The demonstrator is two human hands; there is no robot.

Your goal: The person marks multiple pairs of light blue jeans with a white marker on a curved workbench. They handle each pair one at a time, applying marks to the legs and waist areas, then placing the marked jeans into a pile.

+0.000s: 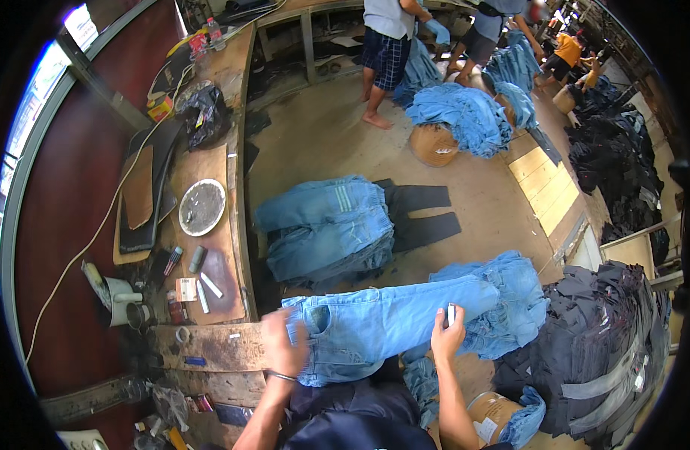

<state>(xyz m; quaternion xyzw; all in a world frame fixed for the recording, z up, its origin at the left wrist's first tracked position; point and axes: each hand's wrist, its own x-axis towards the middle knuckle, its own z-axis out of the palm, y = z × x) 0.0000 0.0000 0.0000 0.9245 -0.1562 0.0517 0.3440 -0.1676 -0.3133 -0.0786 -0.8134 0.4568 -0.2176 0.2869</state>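
Note:
A pair of light blue jeans [382,322] lies stretched across my lap, waistband to the left and legs running off to the right. My left hand [285,345], smeared by motion, is at the waistband beside the pocket; its fingers do not show clearly. Over the leg part, my right hand [447,337] is closed on a short white stick [451,313] that looks like chalk. More blue jeans [510,307] are bunched just beyond the right end of the pair on my lap.
On the wooden bench [236,225] at left are a round dish [202,208], white sticks [211,285] and a black bag [204,116]. Jeans are piled ahead [330,225]. A dark cloth heap [585,352] stands right. Beyond, people [390,45] stand near a jeans-topped basket [435,145].

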